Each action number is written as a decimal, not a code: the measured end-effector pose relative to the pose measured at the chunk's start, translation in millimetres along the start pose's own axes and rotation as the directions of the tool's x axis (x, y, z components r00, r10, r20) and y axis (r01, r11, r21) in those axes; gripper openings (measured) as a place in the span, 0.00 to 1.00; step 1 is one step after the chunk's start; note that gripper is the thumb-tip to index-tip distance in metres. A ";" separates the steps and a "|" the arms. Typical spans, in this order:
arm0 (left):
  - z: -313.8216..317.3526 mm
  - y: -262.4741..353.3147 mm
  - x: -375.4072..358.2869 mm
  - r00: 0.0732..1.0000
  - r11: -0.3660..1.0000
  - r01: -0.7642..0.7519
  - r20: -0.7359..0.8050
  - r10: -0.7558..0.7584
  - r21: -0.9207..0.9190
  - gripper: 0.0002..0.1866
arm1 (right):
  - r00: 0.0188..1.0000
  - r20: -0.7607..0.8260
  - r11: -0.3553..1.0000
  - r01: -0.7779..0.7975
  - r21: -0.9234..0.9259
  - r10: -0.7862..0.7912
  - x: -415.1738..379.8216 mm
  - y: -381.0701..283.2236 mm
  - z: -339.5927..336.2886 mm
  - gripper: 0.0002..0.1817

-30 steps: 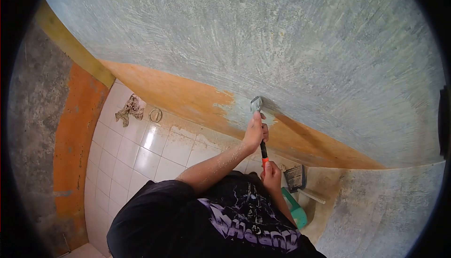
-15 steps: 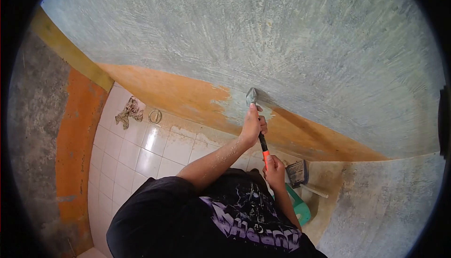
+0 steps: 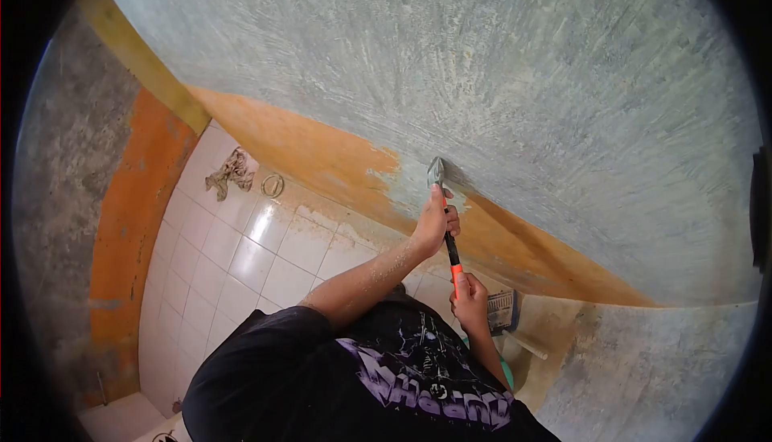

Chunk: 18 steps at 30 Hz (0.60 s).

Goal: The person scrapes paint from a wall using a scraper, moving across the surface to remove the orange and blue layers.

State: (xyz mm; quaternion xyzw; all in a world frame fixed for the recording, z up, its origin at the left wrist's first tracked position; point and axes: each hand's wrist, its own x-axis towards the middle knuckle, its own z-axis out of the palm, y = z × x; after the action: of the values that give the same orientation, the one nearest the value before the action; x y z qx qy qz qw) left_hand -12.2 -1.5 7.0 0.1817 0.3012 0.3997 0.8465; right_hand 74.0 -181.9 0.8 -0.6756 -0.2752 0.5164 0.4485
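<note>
Gripping a grey-headed, black-and-orange scraper (image 3: pixel 436 172) are both hands (image 3: pixel 434 225).

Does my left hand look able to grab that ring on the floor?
Probably not: the left hand grips the long-handled tool at the wall, while the ring lies down on the tiles.

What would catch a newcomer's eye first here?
Probably the scraper-like tool with its bright orange and black handle, gripped in the middle of the view by the left hand near its head and the right hand lower down. Next comes the orange band slanting below the rough grey wall surface, then the crumpled cloth on the pale tiles at left.
</note>
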 end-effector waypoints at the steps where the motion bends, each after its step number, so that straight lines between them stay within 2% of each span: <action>1: 0.9 0.2 -0.6 1.000 1.000 -0.006 -0.010 0.006 0.005 0.26 | 1.000 0.001 1.000 0.004 -0.007 -0.004 2.2 0.1 -0.4 0.18; 3: 1.8 0.6 3.2 1.000 1.000 -0.016 -0.024 0.016 0.008 0.26 | 1.000 -0.008 1.000 0.010 -0.022 -0.010 6.3 0.5 -2.4 0.17; 6: -1.9 -4.1 4.8 0.999 1.000 -0.016 -0.043 0.015 -0.018 0.26 | 0.984 -0.046 0.973 0.165 -0.159 -0.175 11.6 8.1 -2.5 0.16; 9: 0.1 -2.6 2.4 0.999 0.999 -0.017 -0.039 0.015 -0.041 0.26 | 0.996 -0.043 0.992 0.079 -0.097 -0.083 7.1 3.1 -2.5 0.16; 12: 3.0 -6.7 6.8 0.999 0.999 -0.018 -0.046 0.016 -0.038 0.26 | 0.986 -0.050 0.979 0.150 -0.137 -0.158 15.4 12.0 -9.0 0.16; 18: -2.8 -9.2 5.7 0.999 0.999 -0.034 -0.020 0.033 -0.016 0.26 | 0.991 -0.040 0.987 0.126 -0.104 -0.131 14.1 11.8 -4.9 0.17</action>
State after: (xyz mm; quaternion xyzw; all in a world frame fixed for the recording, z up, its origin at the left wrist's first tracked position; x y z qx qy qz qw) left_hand -6.0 -2.5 -2.2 0.1759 0.3032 0.4181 0.8381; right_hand 82.0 -177.0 -15.7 -0.6902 -0.3334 0.4558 0.4526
